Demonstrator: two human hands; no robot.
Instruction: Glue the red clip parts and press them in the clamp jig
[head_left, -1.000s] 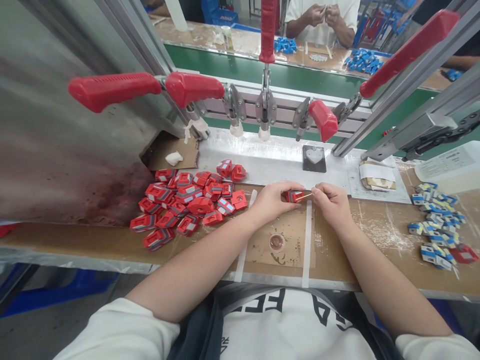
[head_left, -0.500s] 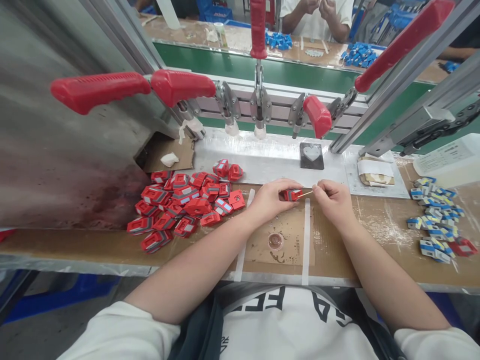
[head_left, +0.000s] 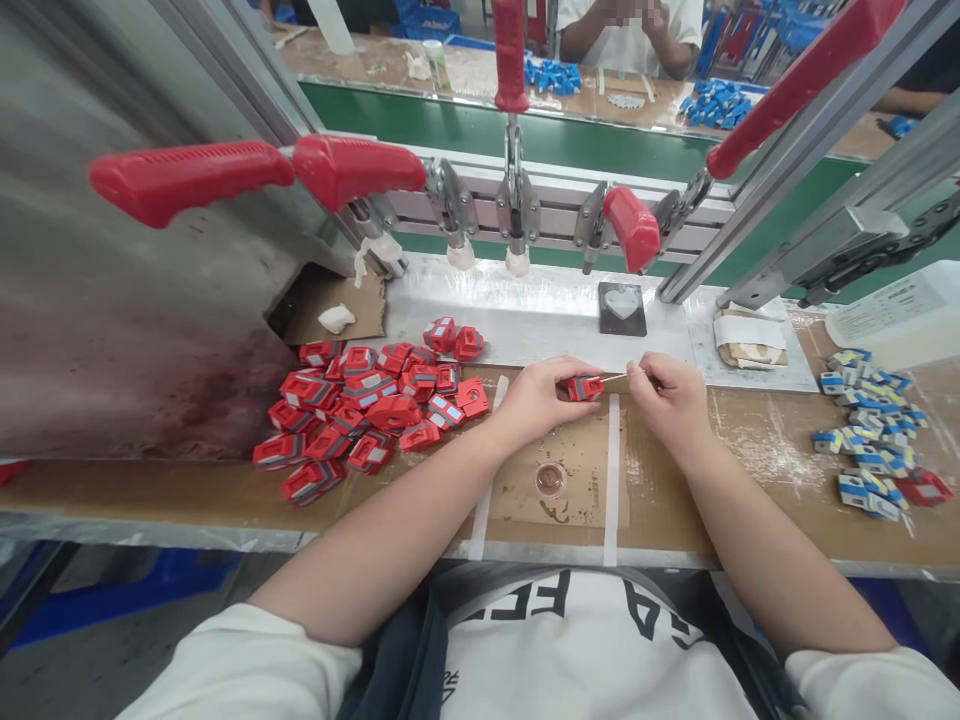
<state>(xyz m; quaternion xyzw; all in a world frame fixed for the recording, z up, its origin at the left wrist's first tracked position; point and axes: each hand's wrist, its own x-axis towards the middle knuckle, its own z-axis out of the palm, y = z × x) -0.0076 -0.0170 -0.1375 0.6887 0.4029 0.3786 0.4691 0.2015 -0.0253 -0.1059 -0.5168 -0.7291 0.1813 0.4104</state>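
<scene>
Between the thumb and fingers of my left hand (head_left: 534, 402) is a small red and grey plastic part (head_left: 583, 388). My right hand (head_left: 670, 402) pinches a thin, pale wooden stick (head_left: 615, 378), whose tip meets or nearly meets the part's right end. Just below the hands, a small round clear dish (head_left: 551, 480) with brownish liquid sits on a stained cardboard sheet (head_left: 517, 505). A heap of similar red and grey parts (head_left: 367, 390) lies to the left of my left hand.
Red-handled toggle clamps (head_left: 510, 190) stand behind the metal plate (head_left: 555, 345). A dark block with a heart shape (head_left: 622, 309) and a wrapped bundle (head_left: 750, 338) rest there. Blue, white and yellow parts (head_left: 870, 430) lie right, near a translucent jug (head_left: 900, 320). Across, a person's arms (head_left: 675, 55) show.
The stick and my right hand have shifted up slightly, so the stick lies at a flatter angle against the red part. My left hand keeps its hold.
</scene>
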